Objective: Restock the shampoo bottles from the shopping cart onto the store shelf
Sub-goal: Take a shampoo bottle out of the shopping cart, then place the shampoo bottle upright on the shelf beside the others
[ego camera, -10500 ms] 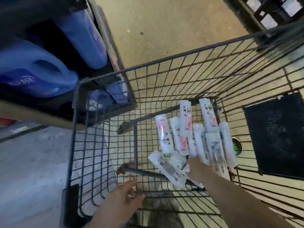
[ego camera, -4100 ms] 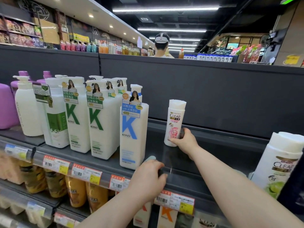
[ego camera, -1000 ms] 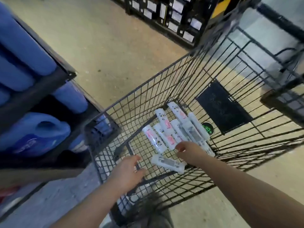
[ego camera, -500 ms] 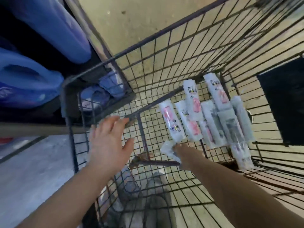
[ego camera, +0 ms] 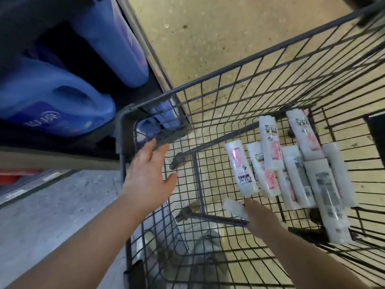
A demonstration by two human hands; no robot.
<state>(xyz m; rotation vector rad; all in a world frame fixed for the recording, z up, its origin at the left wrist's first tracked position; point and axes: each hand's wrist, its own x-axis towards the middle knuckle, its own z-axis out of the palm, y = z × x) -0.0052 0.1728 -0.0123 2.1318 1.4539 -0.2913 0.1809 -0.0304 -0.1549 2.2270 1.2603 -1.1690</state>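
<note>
Several white shampoo bottles [ego camera: 291, 163] with pink labels lie flat on the floor of a black wire shopping cart [ego camera: 208, 80]. My right hand [ego camera: 258, 217] reaches down inside the cart and grips one white bottle [ego camera: 234, 207], whose end sticks out to the left of my fingers. My left hand [ego camera: 149, 176] hovers with fingers spread and straight by the cart's near left corner, holding nothing. The store shelf with shampoo is out of view.
Large blue jugs [ego camera: 54, 101] sit on a low dark shelf at the left, close to the cart's corner. Beige floor [ego camera: 208, 28] lies beyond the cart. A dark panel [ego camera: 377, 132] hangs on the cart's right side.
My left hand has lifted off the cart's near rim and now hovers with fingers spread. My right hand has closed round a bottle at the near end of the pile.
</note>
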